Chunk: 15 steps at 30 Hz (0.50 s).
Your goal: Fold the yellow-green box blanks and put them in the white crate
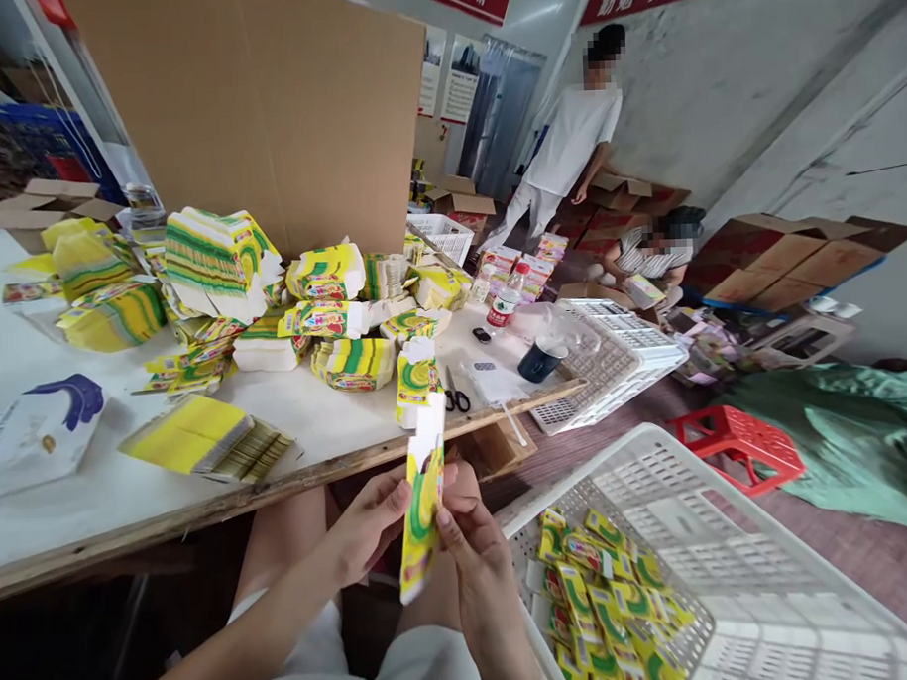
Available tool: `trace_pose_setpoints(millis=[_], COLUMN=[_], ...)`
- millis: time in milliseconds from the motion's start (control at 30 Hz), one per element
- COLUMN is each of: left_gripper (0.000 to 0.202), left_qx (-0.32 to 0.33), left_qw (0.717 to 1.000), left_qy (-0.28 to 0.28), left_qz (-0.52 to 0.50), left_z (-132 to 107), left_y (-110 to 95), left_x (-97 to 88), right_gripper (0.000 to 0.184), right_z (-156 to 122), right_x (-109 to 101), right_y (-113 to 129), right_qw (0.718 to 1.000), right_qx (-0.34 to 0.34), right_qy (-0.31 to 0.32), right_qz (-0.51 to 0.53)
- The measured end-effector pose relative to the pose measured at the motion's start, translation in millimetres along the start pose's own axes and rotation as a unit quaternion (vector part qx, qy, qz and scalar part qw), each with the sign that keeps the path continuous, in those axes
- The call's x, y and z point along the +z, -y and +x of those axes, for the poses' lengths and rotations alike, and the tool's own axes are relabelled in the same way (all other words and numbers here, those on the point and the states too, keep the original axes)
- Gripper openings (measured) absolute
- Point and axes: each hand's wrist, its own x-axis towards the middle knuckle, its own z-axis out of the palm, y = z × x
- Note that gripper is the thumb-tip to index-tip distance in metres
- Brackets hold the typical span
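Both my hands hold a small yellow-and-green printed carton (pixel 421 500) upright above my lap, just below the table edge. My left hand (pixel 367 527) pinches its left side; my right hand (pixel 472 548) grips its right side with the thumb pressed on the front. The carton's top flap is open and white inside. On the white table (pixel 72 502) lie many stacks of the same flat cartons (pixel 213 259), and a yellow flat stack (pixel 204 438) sits nearest me.
A white plastic basket (pixel 729 568) at my right holds several folded cartons (pixel 604 603). Scissors (pixel 453 392), a water bottle (pixel 506 300) and a dark cup (pixel 539 359) sit on the table's right end. A red stool (pixel 740 444), another white crate (pixel 618 359) and two people are beyond.
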Motion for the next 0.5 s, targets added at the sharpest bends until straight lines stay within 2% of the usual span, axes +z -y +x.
trace_pose_setpoints(millis=[167,333,400,500], left_gripper=[0.045,0.05,0.05,0.056], left_qx=[0.026,0.051,0.052,0.093], left_qw=[0.998,0.983,0.98,0.964], left_qy=[-0.051,-0.131,-0.141,-0.171], left_qz=[0.034,0.116,0.127,0.18], left_z=[-5,-6,-9,-19], left_y=[11,10,9,8], left_x=[-9.5,-12.8,-12.5,-12.7], right_gripper=[0.031,0.033,0.032,0.029], right_z=[-7,-10,-11,-11], right_x=[11,21,22,21], right_y=[5,2,-2,-6], right_qw=[0.999,0.999,0.997,0.99], right_qx=[0.006,0.024,0.007,-0.048], right_qy=[0.007,-0.014,-0.037,-0.056], right_qz=[-0.031,-0.044,-0.062,-0.123])
